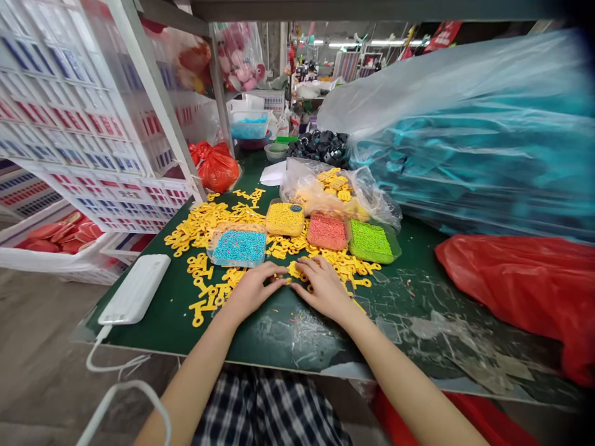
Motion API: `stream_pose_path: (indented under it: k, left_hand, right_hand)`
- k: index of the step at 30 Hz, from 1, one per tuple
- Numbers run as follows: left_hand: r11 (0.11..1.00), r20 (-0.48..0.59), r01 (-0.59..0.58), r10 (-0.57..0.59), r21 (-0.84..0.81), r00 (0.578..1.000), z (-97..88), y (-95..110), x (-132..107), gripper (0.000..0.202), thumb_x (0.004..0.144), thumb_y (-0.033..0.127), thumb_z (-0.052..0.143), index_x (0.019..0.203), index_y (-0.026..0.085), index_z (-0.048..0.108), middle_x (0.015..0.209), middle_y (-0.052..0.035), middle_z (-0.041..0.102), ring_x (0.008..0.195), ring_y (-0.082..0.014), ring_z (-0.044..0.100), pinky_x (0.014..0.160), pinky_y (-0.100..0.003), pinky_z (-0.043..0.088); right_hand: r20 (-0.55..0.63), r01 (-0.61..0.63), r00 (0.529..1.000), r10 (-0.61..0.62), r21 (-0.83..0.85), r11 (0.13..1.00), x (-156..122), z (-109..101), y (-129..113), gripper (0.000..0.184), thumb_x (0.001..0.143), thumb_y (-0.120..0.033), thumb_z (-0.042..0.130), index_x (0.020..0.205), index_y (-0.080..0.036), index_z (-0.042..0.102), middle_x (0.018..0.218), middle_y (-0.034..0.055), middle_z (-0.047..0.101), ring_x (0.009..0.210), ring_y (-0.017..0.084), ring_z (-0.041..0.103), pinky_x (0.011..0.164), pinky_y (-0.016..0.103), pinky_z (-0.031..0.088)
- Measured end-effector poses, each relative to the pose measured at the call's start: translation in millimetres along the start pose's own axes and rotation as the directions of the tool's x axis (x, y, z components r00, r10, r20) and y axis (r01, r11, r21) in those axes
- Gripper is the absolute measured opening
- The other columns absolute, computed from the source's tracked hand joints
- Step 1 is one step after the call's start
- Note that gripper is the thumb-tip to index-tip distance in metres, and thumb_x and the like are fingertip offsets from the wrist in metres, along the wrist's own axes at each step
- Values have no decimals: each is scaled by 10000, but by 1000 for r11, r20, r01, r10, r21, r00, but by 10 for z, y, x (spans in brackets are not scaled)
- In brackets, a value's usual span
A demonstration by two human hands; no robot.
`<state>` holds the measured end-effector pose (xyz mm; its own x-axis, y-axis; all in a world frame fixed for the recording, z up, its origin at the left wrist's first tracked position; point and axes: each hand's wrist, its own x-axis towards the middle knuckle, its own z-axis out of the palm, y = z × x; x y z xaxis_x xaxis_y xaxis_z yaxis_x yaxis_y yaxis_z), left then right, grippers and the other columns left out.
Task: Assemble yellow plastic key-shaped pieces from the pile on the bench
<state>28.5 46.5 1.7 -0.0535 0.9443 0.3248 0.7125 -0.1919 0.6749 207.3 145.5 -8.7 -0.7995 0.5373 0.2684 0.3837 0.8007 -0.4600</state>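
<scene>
My left hand [259, 286] and my right hand [324, 288] meet near the table's front, thumbs and fingers curled towards each other. Between the fingertips is a small yellow plastic piece [294, 270], partly hidden by the fingers. Just beyond stand clear tubs of tiny beads: blue beads [239, 246], yellow beads [285, 219], coral-red beads [327, 231] and green beads [370, 241]. Around and under them lie many loose yellow plastic pieces [204, 223] with ring-shaped ends. Behind the tubs, an open clear bag [302, 186] holds more yellow parts.
A white power bank [136, 290] with a cable lies at the left edge of the green table [279, 337]. Plastic crates [88, 118] are stacked at left. A red bag [216, 167], black parts [320, 147], a large bag of teal items [474, 155] and red sheeting [520, 291] surround the work area.
</scene>
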Motion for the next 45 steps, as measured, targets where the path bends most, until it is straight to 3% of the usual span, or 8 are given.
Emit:
stream_pose_path:
  k: [7, 13, 19, 24, 28, 34, 39, 45]
  left_hand:
    - [989, 167, -69, 46, 134, 985, -41, -18, -26, 171, 935, 301, 558, 996, 226, 699, 901, -15, 704, 814, -158, 663, 744, -268, 511]
    - [924, 68, -55, 31, 379, 997, 20, -22, -19, 230, 914, 284, 597, 1117, 183, 634, 1044, -65, 692, 995, -237, 623, 890, -385, 483]
    - [879, 191, -110, 21, 464, 981, 59, -45, -24, 229, 900, 297, 616, 1083, 162, 647, 999, -72, 694, 951, -240, 637, 845, -368, 507]
    - [904, 105, -148, 115, 402, 988, -24, -52, -50, 209, 906, 269, 585, 1076, 183, 671, 990, -59, 713, 928, -218, 661, 833, -350, 526]
    - [957, -86, -89, 117, 276, 989, -82, -52, -66, 198, 919, 239, 535, 1000, 192, 710, 936, -48, 749, 854, -188, 691, 801, -312, 545]
    - [997, -249, 77, -77, -7, 966, -131, 1, -64, 219, 873, 305, 591, 1000, 196, 732, 895, -42, 759, 731, -162, 696, 686, -261, 562]
    - [960, -213, 161, -211, -229, 954, -123, 36, -58, 246, 810, 340, 636, 981, 196, 740, 876, -35, 747, 690, -148, 682, 663, -257, 572]
    - [911, 1, 312, -323, -269, 946, -83, 37, -52, 271, 781, 354, 657, 965, 173, 738, 749, -32, 712, 631, -147, 644, 603, -251, 540]
  right_hand:
    - [-2, -38, 999, 38, -140, 989, 24, 77, 83, 330, 937, -300, 502, 1229, -201, 620, 1323, 99, 598, 1227, 321, 440, 1006, 509, 362]
    - [32, 6, 999, 3, -266, 964, 67, 54, -38, 285, 934, -224, 465, 1149, -163, 642, 1218, 121, 653, 1098, 311, 491, 951, 461, 364]
    - [-67, -10, 998, -8, -263, 965, 74, 67, -17, 270, 941, -183, 430, 1086, -168, 657, 980, 118, 711, 985, 284, 522, 894, 431, 374]
    - [-222, -25, 975, 24, -2, 1000, 4, 22, 23, 264, 936, -284, 489, 1128, -179, 636, 895, 101, 649, 877, 246, 568, 810, 383, 444]
    - [-58, -5, 998, 18, 218, 976, -48, -3, -20, 257, 924, -296, 517, 1140, -209, 625, 894, 67, 616, 845, 207, 588, 775, 338, 473]
    - [110, 46, 992, -62, 145, 988, -52, -39, -116, 258, 875, -238, 608, 1124, -189, 650, 907, 77, 628, 889, 225, 559, 807, 370, 448]
    - [123, 110, 985, -122, 102, 989, -50, -72, -132, 298, 855, -302, 663, 1128, -185, 634, 997, 84, 658, 980, 248, 530, 877, 410, 413]
    - [111, 88, 991, -81, -65, 994, -52, -54, -128, 259, 871, -360, 649, 1057, -179, 651, 973, 78, 654, 972, 265, 520, 876, 434, 393]
